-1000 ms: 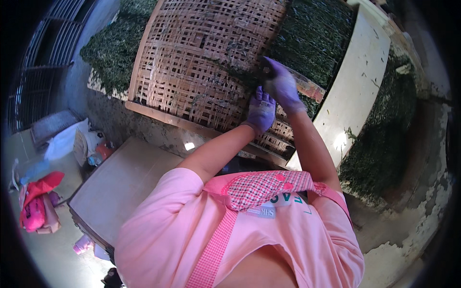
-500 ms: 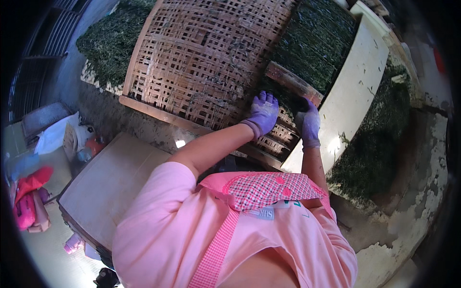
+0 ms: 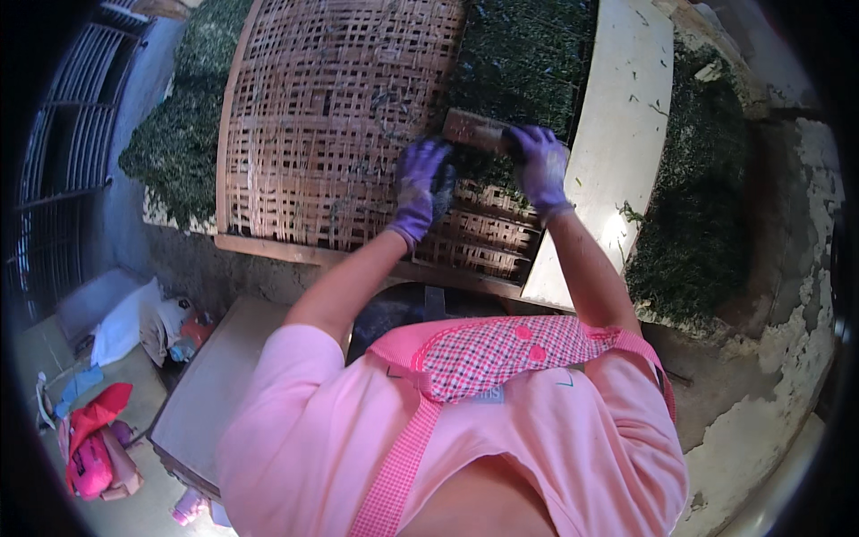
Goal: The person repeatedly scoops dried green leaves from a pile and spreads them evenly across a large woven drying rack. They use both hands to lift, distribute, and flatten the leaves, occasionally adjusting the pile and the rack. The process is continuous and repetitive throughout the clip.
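Observation:
My right hand (image 3: pixel 537 168), in a purple glove, is closed on the end of a reddish-brown wooden bar (image 3: pixel 470 130), which lies across dark green shredded leaves (image 3: pixel 519 63). My left hand (image 3: pixel 419 183), also gloved, is open beside the bar's left end, turned partly on its side with fingers slightly bent, over the border between leaves and bare mesh. Both are on a wooden-framed woven bamboo tray (image 3: pixel 295 134); its mesh shows through below the leaves.
A cream board (image 3: pixel 608 161) runs right of the tray, with more leaves (image 3: pixel 689 242) beyond it. Green piles (image 3: pixel 183 152) lie at left by a barred window (image 3: pixel 80 107). A pale slab (image 3: pixel 206 385) and red-pink bags (image 3: pixel 98 447) are at lower left.
My left hand has lifted from its palm-down spot and turned sideways toward the upper left. My right hand has moved up onto the bar. The whole view has shifted.

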`<state>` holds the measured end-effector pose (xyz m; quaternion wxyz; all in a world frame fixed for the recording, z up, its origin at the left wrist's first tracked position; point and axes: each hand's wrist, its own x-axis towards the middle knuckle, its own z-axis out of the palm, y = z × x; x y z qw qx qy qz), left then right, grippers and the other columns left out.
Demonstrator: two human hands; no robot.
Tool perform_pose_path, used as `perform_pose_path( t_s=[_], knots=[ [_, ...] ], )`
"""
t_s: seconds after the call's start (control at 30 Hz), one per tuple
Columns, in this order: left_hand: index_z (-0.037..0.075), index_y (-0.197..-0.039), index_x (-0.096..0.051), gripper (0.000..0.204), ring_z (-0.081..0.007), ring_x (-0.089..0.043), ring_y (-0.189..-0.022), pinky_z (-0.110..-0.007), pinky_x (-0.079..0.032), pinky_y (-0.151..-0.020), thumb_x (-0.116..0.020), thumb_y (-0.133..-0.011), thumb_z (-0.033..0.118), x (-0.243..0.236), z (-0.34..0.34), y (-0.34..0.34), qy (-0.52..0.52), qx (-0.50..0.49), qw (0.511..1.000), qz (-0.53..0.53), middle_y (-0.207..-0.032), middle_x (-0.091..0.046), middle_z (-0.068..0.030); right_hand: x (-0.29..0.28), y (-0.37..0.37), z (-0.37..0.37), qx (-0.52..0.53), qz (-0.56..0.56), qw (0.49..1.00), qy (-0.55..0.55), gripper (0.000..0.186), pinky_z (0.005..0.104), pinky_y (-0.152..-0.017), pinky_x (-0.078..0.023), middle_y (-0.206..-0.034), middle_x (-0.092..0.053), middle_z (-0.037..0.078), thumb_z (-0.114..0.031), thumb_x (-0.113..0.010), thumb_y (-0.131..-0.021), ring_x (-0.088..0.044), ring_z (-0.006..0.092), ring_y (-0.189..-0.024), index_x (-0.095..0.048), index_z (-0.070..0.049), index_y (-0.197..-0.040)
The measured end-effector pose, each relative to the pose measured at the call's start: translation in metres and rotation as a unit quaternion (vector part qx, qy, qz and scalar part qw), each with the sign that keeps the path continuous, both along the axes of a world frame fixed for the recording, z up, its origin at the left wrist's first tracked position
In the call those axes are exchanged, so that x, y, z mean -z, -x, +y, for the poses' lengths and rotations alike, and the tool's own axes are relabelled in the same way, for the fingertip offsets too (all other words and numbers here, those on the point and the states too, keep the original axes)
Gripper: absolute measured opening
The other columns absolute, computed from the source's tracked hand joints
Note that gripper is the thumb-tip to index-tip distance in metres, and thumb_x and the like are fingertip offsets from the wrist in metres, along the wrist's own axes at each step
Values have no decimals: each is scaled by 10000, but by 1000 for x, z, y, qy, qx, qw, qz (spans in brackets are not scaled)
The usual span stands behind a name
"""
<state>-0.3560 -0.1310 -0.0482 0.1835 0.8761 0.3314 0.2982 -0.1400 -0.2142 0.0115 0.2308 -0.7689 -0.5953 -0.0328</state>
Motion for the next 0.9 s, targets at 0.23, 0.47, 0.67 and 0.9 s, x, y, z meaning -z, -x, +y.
perform_pose_path(
  t_s=[0.23,0.47,0.67,0.9],
  knots=[
    [84,-1269,-557,420,-355,-398,-1310,-521,-277,-1079,-553,-898,280,-33,-23,-118,-25,-78,995,-63,-1355,-510,-133,-1,-3,-27,-79,189,971,123,281,401,-818,-489,-997,-663,96,-105,-694,-698,-603,311,-975,-698,-128,-978],
    [130,-1250,-576,406,-328,-440,-1273,-469,-362,-1025,-542,-897,328,-22,-25,-142,-111,-125,977,132,-1320,-539,-103,35,-125,-232,269,-9,962,52,464,479,-890,-449,-1170,-576,146,-290,-753,-719,-549,389,-1032,-611,-96,-1116],
    [59,-1186,-606,330,-346,-522,-1167,-429,-387,-1029,-563,-908,231,-14,-17,-130,-137,-74,981,113,-1226,-594,-165,87,-173,-369,587,-22,779,219,783,529,-1044,-345,-1429,-368,161,-213,-738,-683,-357,386,-1312,-397,-144,-1384],
    [29,-1190,-601,348,-366,-506,-1183,-431,-374,-1044,-570,-911,235,-10,-12,-129,-134,-56,981,130,-1228,-591,-194,78,-320,-396,593,121,781,153,692,456,-903,-501,-1389,-450,154,-108,-646,-684,-545,368,-1133,-476,-145,-1354]
  ],
)
